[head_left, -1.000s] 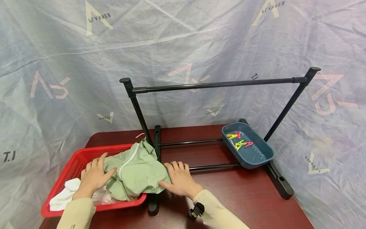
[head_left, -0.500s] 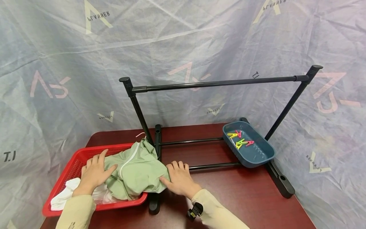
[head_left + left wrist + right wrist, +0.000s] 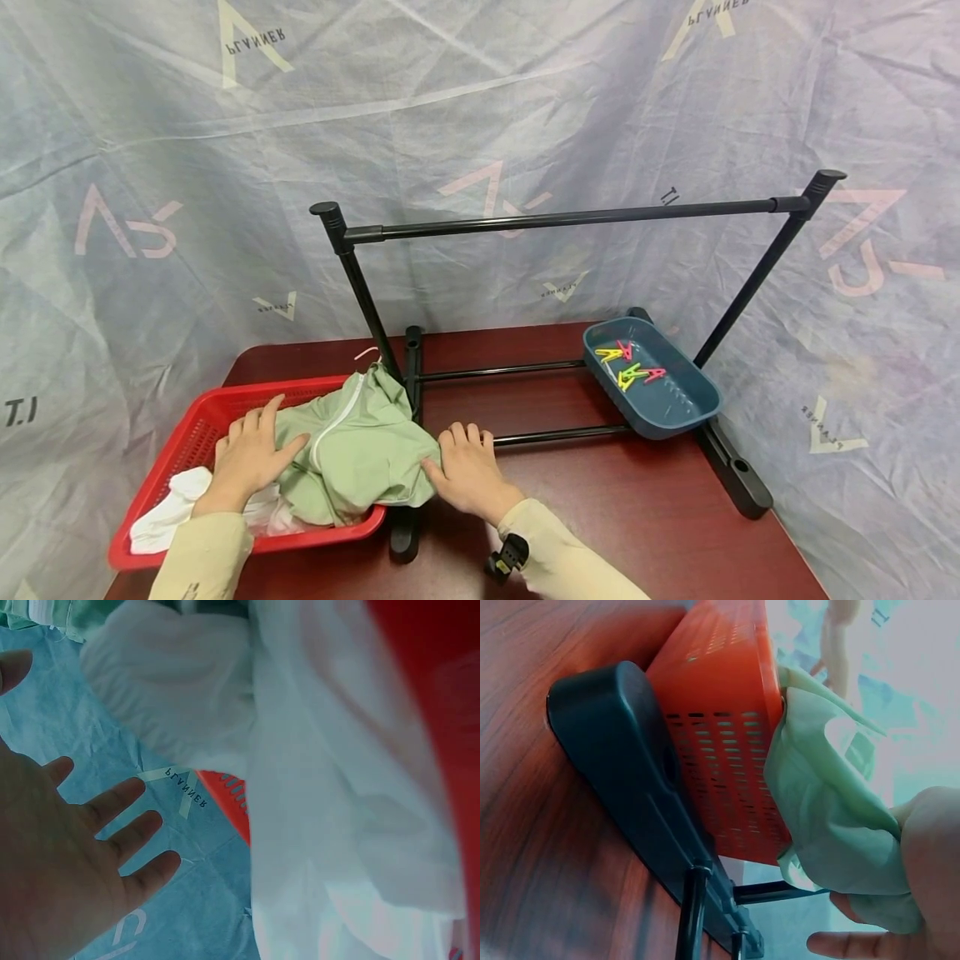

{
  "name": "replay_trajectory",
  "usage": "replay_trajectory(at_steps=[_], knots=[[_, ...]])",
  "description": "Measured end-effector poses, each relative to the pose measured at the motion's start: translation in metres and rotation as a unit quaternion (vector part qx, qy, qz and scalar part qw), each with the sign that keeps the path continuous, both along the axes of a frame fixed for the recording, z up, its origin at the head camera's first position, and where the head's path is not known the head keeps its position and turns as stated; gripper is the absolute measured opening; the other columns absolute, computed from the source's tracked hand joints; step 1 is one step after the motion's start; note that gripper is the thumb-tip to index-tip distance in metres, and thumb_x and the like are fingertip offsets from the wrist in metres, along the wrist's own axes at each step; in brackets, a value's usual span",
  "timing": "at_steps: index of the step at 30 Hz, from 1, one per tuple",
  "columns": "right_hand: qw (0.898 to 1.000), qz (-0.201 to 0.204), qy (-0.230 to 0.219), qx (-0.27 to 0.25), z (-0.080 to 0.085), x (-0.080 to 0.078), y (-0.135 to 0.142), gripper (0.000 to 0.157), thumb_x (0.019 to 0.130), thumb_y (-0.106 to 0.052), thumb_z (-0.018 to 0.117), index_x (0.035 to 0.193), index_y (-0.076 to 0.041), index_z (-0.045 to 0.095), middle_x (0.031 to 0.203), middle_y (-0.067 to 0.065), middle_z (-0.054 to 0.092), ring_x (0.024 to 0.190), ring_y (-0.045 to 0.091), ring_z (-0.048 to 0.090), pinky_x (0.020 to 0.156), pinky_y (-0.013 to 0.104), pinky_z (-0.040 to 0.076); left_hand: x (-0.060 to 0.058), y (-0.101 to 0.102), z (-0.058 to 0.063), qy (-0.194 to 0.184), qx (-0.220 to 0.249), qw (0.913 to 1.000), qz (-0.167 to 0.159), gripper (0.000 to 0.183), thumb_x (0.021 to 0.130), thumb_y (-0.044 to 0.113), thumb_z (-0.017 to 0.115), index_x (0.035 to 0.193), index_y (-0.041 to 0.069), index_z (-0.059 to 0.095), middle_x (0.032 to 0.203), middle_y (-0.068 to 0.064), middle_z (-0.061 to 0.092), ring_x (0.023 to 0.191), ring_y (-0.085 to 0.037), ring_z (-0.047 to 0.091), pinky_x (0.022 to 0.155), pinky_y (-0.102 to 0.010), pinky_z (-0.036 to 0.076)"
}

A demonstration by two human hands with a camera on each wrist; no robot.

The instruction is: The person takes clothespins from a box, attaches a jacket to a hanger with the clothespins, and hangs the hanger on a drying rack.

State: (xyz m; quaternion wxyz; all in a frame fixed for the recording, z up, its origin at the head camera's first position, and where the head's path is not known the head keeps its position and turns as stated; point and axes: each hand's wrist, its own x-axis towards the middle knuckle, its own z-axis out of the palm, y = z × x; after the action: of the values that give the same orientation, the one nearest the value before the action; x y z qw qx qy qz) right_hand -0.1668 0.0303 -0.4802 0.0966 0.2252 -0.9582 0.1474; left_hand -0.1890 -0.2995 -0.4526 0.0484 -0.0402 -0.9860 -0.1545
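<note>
A light green garment with a white zip (image 3: 367, 454) lies bunched over the right part of a red basket (image 3: 146, 492), its right end hanging past the rim. My left hand (image 3: 247, 458) is above the basket at the garment's left side, fingers spread. In the left wrist view those fingers (image 3: 124, 806) are straight and hold nothing. At the garment's right end, my right hand (image 3: 472, 471) touches the cloth with its thumb, the fingers extended. The right wrist view shows the green cloth (image 3: 832, 802) against this hand; part of the contact is hidden.
A pale hanger hook (image 3: 367, 353) sticks out behind the garment. White cloth (image 3: 168, 512) lies in the basket. A black rack (image 3: 570, 219) stands on the dark red table (image 3: 600, 517). Several clothespins (image 3: 630, 375) lie in a blue tub (image 3: 682, 408) at the right.
The garment's right edge has drawn slightly left at my right hand. Both hands have barely shifted, and the other objects keep their places.
</note>
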Motion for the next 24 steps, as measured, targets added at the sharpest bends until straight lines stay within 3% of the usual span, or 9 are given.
replay_trajectory(at_steps=[11, 24], knots=[[0.999, -0.009, 0.046, -0.022, -0.0032, 0.0000, -0.0036, 0.018, 0.100, -0.029, 0.052, 0.090, -0.014, 0.052, 0.099, 0.004, 0.050, 0.093, 0.024, 0.044, 0.085, 0.044, 0.033, -0.0011, -0.0026, -0.0013, 0.004, 0.003, 0.9999, 0.015, 0.080, 0.094, 0.053, 0.056, 0.150, 0.004, 0.027, 0.137, -0.037, 0.032, 0.124, -0.059, 0.027, 0.088, -0.075, 0.022], [0.991, 0.010, 0.118, -0.063, -0.0056, -0.0009, -0.0055, 0.011, 0.099, -0.024, 0.054, 0.093, -0.015, 0.055, 0.101, 0.001, 0.052, 0.093, 0.022, 0.046, 0.085, 0.043, 0.033, 0.0019, -0.0056, -0.0014, 0.008, 0.007, 0.9998, 0.018, 0.080, 0.094, 0.053, 0.056, 0.149, 0.004, 0.026, 0.135, -0.037, 0.032, 0.122, -0.060, 0.028, 0.090, -0.073, 0.022]])
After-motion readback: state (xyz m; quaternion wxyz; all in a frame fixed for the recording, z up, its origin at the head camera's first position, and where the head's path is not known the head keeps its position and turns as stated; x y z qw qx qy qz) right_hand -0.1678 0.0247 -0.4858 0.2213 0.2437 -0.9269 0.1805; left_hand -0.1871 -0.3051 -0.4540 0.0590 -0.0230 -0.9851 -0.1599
